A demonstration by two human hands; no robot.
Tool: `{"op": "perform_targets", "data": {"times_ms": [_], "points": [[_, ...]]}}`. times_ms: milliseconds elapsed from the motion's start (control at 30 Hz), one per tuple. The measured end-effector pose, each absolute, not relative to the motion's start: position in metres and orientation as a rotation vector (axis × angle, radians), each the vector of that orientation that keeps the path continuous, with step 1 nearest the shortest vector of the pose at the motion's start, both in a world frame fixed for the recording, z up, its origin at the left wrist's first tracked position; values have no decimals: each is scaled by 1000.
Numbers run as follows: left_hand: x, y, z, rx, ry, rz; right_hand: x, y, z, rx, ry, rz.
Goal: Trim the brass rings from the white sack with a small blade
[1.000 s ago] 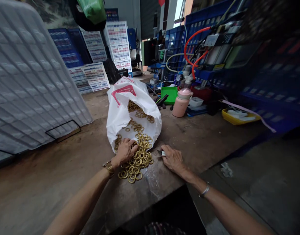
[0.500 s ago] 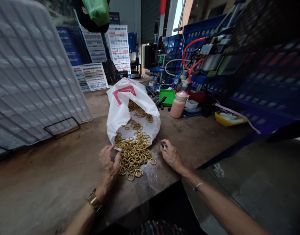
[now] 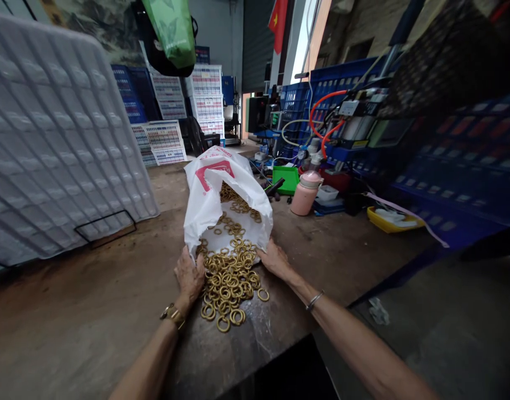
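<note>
A white plastic bag with red print lies on its side, its mouth facing me. Brass-coloured rings spill from it in a loose pile onto the worktable; more rings show inside. My left hand is closed on the left edge of the bag's mouth, thumb beside the rings. On the opposite side, my right hand grips the right edge, its fingertips partly hidden by the plastic.
To the left stands a large ribbed, plastic-wrapped stack by a black wire frame. Right of the bag are a pink bottle, a green tray, a yellow dish and a machine with orange hoses. Crates are stacked behind.
My right hand has moved left and forward from the bare tabletop to the bag's right edge. My left hand has closed in on the left edge. The view has tilted slightly upward.
</note>
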State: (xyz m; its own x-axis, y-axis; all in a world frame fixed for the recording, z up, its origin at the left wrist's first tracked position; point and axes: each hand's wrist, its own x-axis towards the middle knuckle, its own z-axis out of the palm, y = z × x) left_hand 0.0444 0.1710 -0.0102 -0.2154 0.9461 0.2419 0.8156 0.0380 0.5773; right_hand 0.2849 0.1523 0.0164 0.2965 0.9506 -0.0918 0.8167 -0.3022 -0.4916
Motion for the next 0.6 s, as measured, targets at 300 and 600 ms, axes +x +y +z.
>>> {"op": "perform_targets", "data": {"times_ms": [300, 600], "points": [[41, 199, -14, 2024, 2168, 694, 285, 177, 10, -2213, -1976, 407], [42, 224, -15, 2050, 2187, 707, 275, 190, 10, -2190, -2020, 375]]}}
